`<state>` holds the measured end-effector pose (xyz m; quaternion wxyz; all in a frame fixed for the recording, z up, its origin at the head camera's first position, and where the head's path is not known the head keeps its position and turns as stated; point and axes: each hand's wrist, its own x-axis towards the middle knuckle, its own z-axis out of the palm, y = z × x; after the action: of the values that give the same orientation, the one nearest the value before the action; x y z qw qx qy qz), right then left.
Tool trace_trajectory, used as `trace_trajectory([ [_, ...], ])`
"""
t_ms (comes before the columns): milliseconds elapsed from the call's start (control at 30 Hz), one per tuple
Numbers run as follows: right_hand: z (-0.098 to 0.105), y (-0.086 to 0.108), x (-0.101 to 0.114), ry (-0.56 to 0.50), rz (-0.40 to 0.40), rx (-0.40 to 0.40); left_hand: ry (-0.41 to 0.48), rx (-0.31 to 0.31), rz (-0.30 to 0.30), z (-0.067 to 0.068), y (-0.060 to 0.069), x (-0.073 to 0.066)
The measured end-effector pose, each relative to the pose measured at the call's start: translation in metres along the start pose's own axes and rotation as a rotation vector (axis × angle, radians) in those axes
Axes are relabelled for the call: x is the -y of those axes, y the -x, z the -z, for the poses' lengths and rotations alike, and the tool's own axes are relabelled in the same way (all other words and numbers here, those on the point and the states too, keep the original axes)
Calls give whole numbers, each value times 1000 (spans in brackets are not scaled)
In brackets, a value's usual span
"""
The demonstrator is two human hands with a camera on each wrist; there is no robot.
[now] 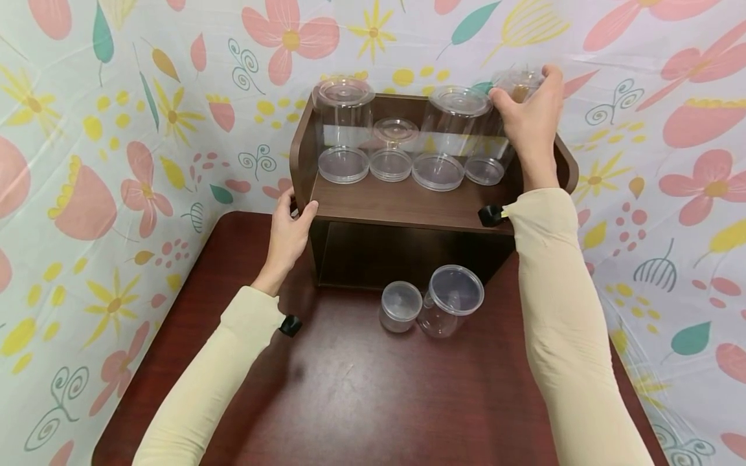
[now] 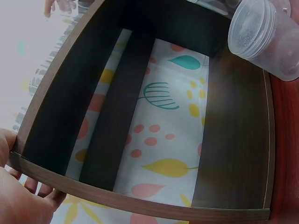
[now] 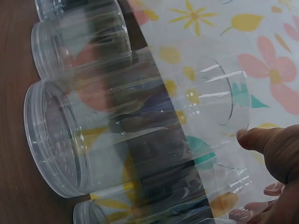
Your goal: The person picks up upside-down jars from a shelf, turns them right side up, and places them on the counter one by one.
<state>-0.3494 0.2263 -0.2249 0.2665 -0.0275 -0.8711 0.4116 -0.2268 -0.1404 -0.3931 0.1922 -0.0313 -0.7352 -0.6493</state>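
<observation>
My left hand grips the left side of a brown two-tier wooden shelf, thumb at the front edge. In the left wrist view, its fingers curl round the board at the corner. My right hand holds the upper end of a tall, narrow clear jar, rightmost in the top-tier row. Fingers show through clear plastic in the right wrist view. Beside it stand a wide tall jar, a short jar and another tall jar, all with their lids at the bottom.
On the dark red table, before the shelf's lower tier, stand a small lidded jar and a larger lidded jar, lids up. A flower-patterned sheet hangs close behind and at both sides.
</observation>
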Motion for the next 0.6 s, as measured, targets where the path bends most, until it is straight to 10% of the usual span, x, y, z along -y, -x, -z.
trace_trajectory([
  [600,17,18,2,-39,33,-125,6,-13,20,-2,1,-3],
])
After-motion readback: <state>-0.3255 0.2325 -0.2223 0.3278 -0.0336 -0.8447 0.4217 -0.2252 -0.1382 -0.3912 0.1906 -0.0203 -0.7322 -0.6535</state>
